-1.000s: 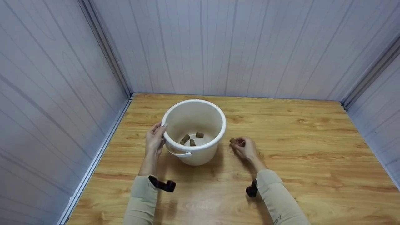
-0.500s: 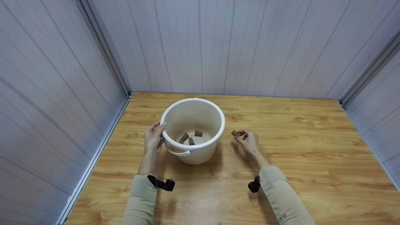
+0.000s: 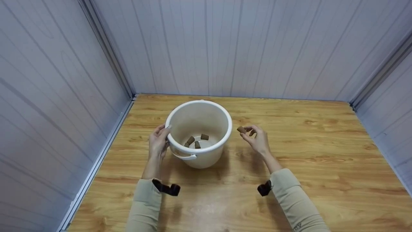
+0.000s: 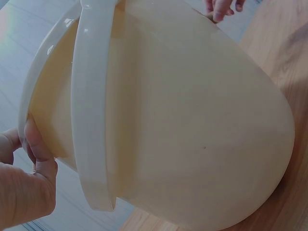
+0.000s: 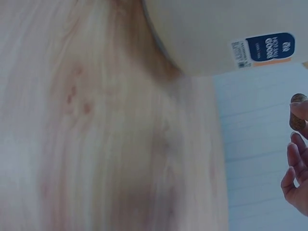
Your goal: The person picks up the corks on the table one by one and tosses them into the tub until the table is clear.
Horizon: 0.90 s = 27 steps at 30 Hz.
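A cream-white plastic bucket (image 3: 206,158) stands upright on the wooden floor. My left hand (image 3: 157,141) grips its rim at the left, thumb over the edge; the left wrist view shows the thumb inside the rim (image 4: 24,96). Several brown corks (image 3: 204,137) lie at the bottom inside. To the right of the bucket, my right hand (image 3: 259,140) pinches one more cork (image 3: 240,129) between thumb and fingers, above the floor and apart from the rim. That cork (image 5: 297,111) shows at the right edge of the right wrist view, partly covered by the fingers.
The bucket's white handle (image 3: 185,157) hangs down at the front left. A blue and white label (image 5: 270,48) is stuck on the bucket's side. Pale panelled walls (image 3: 219,48) enclose the wood-grain surface (image 3: 322,145) at the back and both sides.
My right hand has moved forward and up with the cork, to about the height of the bucket's rim in the head view. The left hand and bucket have stayed in place.
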{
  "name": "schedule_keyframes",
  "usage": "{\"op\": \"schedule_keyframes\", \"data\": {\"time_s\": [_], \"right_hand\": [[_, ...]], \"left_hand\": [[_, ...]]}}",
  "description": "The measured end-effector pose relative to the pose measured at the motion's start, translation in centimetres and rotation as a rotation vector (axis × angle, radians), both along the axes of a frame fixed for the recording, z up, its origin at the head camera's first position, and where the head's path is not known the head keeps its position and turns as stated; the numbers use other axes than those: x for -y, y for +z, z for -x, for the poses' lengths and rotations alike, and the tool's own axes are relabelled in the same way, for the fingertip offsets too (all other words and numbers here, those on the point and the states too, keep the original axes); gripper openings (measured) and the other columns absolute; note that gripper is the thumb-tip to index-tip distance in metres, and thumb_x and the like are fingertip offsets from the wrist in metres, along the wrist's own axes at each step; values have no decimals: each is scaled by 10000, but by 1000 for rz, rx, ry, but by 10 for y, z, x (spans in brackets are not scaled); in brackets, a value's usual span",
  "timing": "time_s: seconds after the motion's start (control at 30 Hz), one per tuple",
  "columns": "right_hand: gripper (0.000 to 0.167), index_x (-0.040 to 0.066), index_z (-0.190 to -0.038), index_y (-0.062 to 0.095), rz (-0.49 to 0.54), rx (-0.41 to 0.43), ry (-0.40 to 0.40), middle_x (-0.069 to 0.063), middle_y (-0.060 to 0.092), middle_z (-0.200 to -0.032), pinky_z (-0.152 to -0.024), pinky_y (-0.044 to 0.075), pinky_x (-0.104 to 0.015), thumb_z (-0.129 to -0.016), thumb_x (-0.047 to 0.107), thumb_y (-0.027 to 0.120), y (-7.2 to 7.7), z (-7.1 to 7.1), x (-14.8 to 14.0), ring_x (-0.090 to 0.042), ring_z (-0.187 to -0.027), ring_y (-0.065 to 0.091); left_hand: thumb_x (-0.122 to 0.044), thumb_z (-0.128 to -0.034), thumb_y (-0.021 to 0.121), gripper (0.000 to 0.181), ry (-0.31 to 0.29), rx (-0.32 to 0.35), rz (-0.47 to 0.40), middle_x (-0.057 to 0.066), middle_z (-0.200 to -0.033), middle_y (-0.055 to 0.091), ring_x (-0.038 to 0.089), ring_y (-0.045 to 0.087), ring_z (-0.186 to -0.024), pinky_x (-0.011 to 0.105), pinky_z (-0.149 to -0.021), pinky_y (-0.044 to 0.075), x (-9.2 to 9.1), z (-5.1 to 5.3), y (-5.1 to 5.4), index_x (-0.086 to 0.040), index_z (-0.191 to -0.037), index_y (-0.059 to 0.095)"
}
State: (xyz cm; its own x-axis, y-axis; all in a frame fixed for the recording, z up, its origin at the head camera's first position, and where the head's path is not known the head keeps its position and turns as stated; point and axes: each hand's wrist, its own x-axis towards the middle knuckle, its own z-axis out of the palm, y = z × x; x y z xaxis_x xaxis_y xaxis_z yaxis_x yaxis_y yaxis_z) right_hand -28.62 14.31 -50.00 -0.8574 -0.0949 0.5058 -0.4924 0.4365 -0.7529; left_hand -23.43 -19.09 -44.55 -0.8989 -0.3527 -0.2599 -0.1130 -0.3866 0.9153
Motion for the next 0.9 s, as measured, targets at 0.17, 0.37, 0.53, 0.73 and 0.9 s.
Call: {"op": "schedule_keyframes", "data": {"time_s": [0.17, 0.37, 0.53, 0.73, 0.9], "right_hand": [[166, -42, -922, 684, 13, -1, 0, -143, 634, -862, -591, 418, -250, -795, 6, 778, 13, -4, 4, -266, -720, 559], [177, -30, -937, 686, 16, -3, 7, -120, 631, -876, -606, 422, -278, -799, 26, 782, 28, -8, 9, -243, -735, 560], [183, -36, -930, 684, 35, -18, 21, -117, 631, -876, -606, 415, -241, -793, 28, 787, 40, -11, 13, -215, -736, 549], [171, -41, -923, 691, 35, -58, 34, -124, 637, -873, -599, 419, -276, -795, 25, 785, 54, -13, 19, -215, -731, 542], [174, -48, -920, 691, 38, -63, 52, -138, 636, -883, -601, 429, -305, -794, 26, 787, 62, -15, 25, -219, -736, 542]], "left_hand": [[-47, -949, 599, 393, -3, -15, -4, 203, -1162, 599, 79, 639, -720, 192, -596, 541, -1, 0, 0, 72, -1302, 478], [-5, -947, 576, 337, 0, -68, -13, 92, -937, 650, 129, 639, -727, 227, -574, 540, -1, -2, 0, 93, -1256, 480], [-10, -942, 591, 335, 7, -59, -16, 74, -897, 657, 115, 635, -697, 209, -544, 530, -2, -2, -1, 94, -1245, 494], [-14, -944, 591, 357, 6, -62, -29, -6, -794, 631, 80, 620, -639, 187, -505, 508, -1, 0, -1, 107, -1259, 475], [-14, -943, 594, 361, 14, -58, -32, -6, -804, 627, 72, 618, -628, 184, -495, 508, -2, -1, 0, 100, -1267, 481]]}}
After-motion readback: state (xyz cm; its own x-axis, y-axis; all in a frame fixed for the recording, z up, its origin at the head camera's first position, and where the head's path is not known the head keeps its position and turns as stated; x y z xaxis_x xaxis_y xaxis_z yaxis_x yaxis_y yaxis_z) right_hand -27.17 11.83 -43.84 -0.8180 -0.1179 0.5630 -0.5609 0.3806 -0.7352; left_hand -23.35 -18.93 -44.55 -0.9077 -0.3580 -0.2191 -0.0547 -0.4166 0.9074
